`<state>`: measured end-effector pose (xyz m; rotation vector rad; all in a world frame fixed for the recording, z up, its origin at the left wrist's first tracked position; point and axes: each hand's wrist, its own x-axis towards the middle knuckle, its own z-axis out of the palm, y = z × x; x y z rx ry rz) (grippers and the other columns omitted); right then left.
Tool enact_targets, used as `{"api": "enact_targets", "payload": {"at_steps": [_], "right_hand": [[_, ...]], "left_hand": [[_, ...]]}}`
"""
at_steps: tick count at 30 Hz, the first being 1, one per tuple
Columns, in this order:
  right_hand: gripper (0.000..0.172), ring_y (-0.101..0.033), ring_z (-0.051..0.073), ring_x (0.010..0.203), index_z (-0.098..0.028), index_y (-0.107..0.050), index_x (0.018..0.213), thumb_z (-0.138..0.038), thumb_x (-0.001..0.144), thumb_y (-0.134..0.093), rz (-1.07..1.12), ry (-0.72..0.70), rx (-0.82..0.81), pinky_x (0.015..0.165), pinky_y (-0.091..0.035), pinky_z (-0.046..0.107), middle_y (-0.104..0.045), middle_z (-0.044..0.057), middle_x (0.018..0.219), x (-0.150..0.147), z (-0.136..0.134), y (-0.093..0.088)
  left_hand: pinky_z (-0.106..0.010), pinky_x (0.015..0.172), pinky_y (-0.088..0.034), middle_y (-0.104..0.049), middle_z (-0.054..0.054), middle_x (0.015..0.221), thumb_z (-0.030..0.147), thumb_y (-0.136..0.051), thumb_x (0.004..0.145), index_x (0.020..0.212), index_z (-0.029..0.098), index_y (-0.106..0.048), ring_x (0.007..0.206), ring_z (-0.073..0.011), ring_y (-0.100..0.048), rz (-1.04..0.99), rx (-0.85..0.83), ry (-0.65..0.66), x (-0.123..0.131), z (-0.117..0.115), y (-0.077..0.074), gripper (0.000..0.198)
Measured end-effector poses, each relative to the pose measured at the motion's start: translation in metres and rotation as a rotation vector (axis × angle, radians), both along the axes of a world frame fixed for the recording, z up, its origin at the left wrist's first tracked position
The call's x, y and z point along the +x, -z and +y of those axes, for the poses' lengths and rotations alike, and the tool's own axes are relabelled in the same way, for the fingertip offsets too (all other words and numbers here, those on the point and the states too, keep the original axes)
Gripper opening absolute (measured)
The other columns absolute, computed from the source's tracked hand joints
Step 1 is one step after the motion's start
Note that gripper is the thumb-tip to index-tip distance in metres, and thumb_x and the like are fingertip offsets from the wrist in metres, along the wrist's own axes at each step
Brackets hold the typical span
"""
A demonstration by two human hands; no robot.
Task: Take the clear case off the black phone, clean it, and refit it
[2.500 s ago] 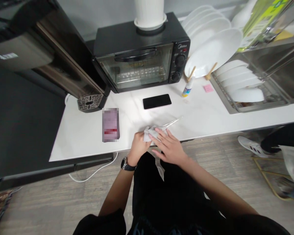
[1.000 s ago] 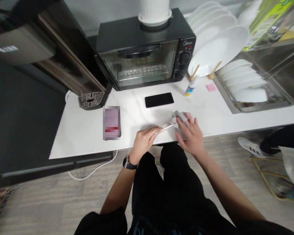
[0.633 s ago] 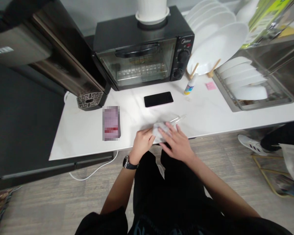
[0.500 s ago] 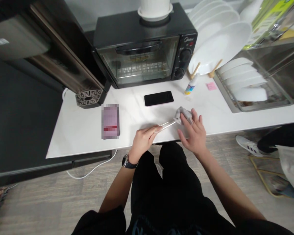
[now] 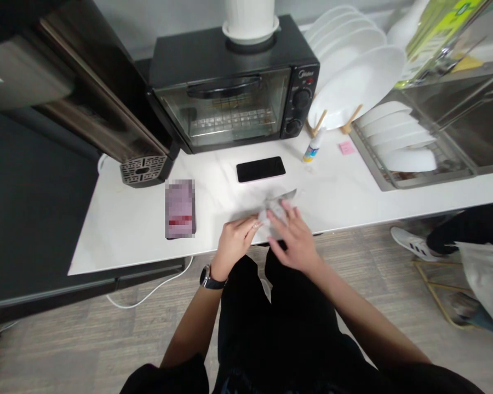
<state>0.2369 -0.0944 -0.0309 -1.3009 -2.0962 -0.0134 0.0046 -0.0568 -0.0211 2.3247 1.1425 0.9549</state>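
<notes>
My left hand is closed and pinches the near end of a thin, flat, clear-looking piece above the counter's front edge. Its far tip shows grey beyond the cloth; its exact kind cannot be made out. My right hand presses a crumpled pale grey cloth onto the piece with its fingers, close beside the left fingertips. Motion smears the cloth and right fingers a little. A black phone lies face up behind the hands. Farther right stands a small white bottle with a blue and yellow label.
A purple blurred-out item lies on the white counter at left. Behind stand a black toaster oven, a drink machine and racked white plates. A sink holds bowls. Someone's shoe shows at right.
My right hand and the cloth have slid left along the clear piece, from its far end to near my left fingers. The far tip is now uncovered. The view has shifted slightly.
</notes>
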Motion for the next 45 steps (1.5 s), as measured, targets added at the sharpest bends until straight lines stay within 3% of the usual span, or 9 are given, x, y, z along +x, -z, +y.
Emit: {"api": "enact_targets", "payload": {"at_steps": [4,8,10,15,21,27,33,39,45], "right_hand": [[0.063,-0.046,0.029,0.163,-0.022,-0.046,0.17,-0.031,0.109,-0.055,-0.053,-0.215,-0.003,0.133,-0.044,0.053,-0.068,0.012,0.158,-0.022,-0.006,0.0],[0.06,-0.041,0.037,0.165,-0.018,-0.051,0.166,-0.026,0.107,-0.056,0.008,0.114,0.074,0.134,-0.037,0.063,-0.064,0.018,0.162,0.0,0.003,0.002],[0.066,-0.037,0.039,0.166,-0.017,-0.045,0.17,-0.025,0.106,-0.057,0.042,0.155,0.088,0.134,-0.037,0.066,-0.062,0.02,0.163,0.003,0.004,0.002],[0.081,-0.052,0.032,0.158,-0.035,-0.021,0.18,-0.028,0.106,-0.055,-0.032,-0.163,-0.015,0.129,-0.05,0.058,-0.064,0.007,0.163,-0.021,-0.006,0.003],[0.084,-0.038,0.041,0.165,-0.029,-0.021,0.18,-0.023,0.106,-0.059,0.023,0.181,0.082,0.13,-0.041,0.073,-0.057,0.016,0.168,0.003,0.004,0.003],[0.09,-0.053,0.031,0.158,-0.034,-0.008,0.181,-0.024,0.106,-0.056,-0.009,-0.189,0.0,0.124,-0.056,0.058,-0.066,0.007,0.16,-0.022,-0.007,0.009],[0.089,-0.038,0.043,0.164,-0.039,-0.01,0.18,-0.025,0.106,-0.056,0.068,0.156,0.045,0.126,-0.043,0.08,-0.052,0.008,0.172,0.001,0.004,0.008],[0.092,-0.053,0.03,0.156,-0.035,-0.001,0.181,-0.023,0.106,-0.052,-0.015,-0.191,-0.024,0.125,-0.057,0.058,-0.068,0.006,0.156,-0.037,-0.014,0.009],[0.089,-0.033,0.041,0.166,-0.041,-0.011,0.18,-0.026,0.104,-0.055,0.062,0.185,0.038,0.125,-0.043,0.082,-0.043,0.005,0.177,0.006,0.001,0.007]], "left_hand": [[-0.031,0.063,-0.058,-0.077,-0.007,0.07,0.02,-0.055,0.107,0.074,0.019,-0.073,0.061,-0.0217,-0.074,0.059,0.048,-0.041,-0.003,0.001,0.003,0.037],[-0.031,0.092,-0.065,-0.087,-0.007,0.114,0.021,-0.054,0.111,0.116,0.023,-0.08,0.106,-0.023,-0.084,-0.034,-0.026,0.02,-0.001,0.0,-0.003,0.026],[-0.031,0.096,-0.064,-0.086,-0.007,0.124,0.021,-0.055,0.112,0.125,0.025,-0.078,0.114,-0.0225,-0.083,-0.068,-0.052,0.033,0.0,-0.001,-0.005,0.028],[-0.03,0.066,-0.06,-0.082,-0.005,0.08,0.019,-0.057,0.107,0.082,0.021,-0.076,0.067,-0.021,-0.078,0.035,-0.002,-0.053,-0.002,0.0,0.0,0.032],[-0.035,0.098,-0.067,-0.086,-0.005,0.126,0.023,-0.055,0.111,0.129,0.029,-0.079,0.116,-0.0239,-0.083,-0.077,-0.098,0.024,0.0,-0.001,-0.004,0.029],[-0.033,0.066,-0.065,-0.084,-0.009,0.079,0.021,-0.057,0.108,0.083,0.019,-0.079,0.069,-0.0249,-0.082,0.016,0.011,-0.044,-0.002,0.0,0.0,0.033],[-0.033,0.094,-0.067,-0.086,-0.005,0.123,0.023,-0.056,0.111,0.123,0.027,-0.08,0.11,-0.0235,-0.084,-0.071,-0.059,0.026,0.0,0.0,-0.003,0.027],[-0.032,0.06,-0.06,-0.079,-0.006,0.071,0.019,-0.055,0.104,0.074,0.021,-0.074,0.059,-0.0221,-0.074,0.043,0.003,-0.069,-0.003,0.001,0.003,0.035],[-0.035,0.097,-0.067,-0.086,-0.006,0.125,0.024,-0.056,0.111,0.125,0.027,-0.08,0.113,-0.0244,-0.083,-0.09,-0.072,0.039,0.0,-0.001,-0.003,0.028]]}}
